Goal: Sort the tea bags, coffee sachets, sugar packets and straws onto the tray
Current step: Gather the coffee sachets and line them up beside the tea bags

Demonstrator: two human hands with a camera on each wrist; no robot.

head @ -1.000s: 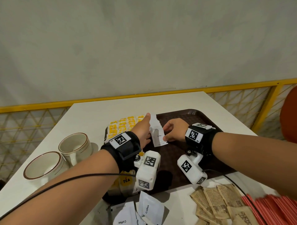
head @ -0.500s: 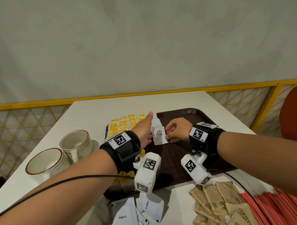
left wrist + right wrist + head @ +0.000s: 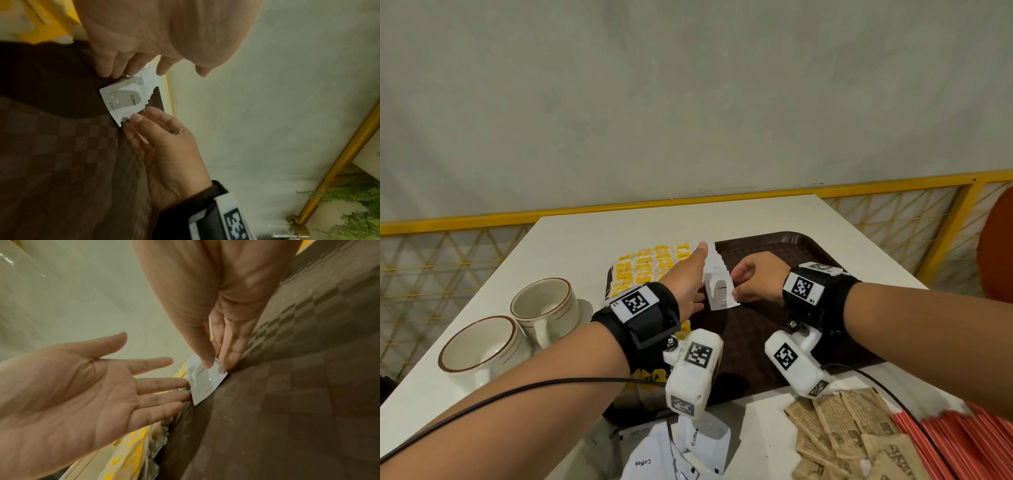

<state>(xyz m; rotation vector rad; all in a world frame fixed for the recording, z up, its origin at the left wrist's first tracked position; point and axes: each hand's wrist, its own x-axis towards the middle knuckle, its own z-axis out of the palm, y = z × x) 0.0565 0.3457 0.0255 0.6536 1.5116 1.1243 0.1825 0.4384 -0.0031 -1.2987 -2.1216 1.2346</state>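
White coffee sachets [image 3: 717,279] lie in an overlapping row on the brown checkered tray [image 3: 774,246] at mid-frame in the head view, just right of the yellow tea bags [image 3: 645,269]. The left hand [image 3: 688,284] is spread flat, its straight fingers [image 3: 162,382] against the row's left edge, while the right hand [image 3: 755,281] pinches the nearest sachet's right edge between thumb and fingers [image 3: 230,347]. More loose coffee sachets [image 3: 671,455], brown sugar packets [image 3: 846,438] and red straws [image 3: 969,445] lie on the white table [image 3: 619,226] along the bottom edge, with two cups [image 3: 517,329] at left.
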